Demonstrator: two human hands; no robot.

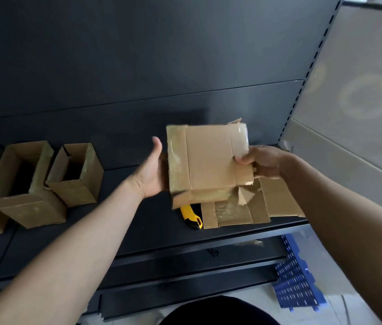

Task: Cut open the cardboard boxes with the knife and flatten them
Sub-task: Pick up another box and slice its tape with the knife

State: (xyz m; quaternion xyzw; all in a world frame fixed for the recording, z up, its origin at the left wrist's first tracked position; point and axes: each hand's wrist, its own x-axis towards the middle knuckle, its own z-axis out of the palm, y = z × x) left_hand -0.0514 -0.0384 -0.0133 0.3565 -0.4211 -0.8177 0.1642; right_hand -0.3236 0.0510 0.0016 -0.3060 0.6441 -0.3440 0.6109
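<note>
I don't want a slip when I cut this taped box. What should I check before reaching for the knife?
1. Taped brown cardboard box gripped: ok, right hand pinches its right edge, left hand rests against its left side.
2. Yellow and black utility knife reachable: ok, lying on the dark metal shelf below the box.
3. Blade retracted: cannot tell, box hides its tip.
4. Hand free for knife: not ok, both are on the box.
5. Space to set box down: ok, bare shelf left of knife.

Dim, cool indoor light, dark shelf (pixel 138 233) swallowing detail, soft sheen on the taped box (pixel 208 158), faint ring-shaped flare on the pale wall (pixel 370 97) at right, wide-angle bending at edges, mild overall softness.
</note>
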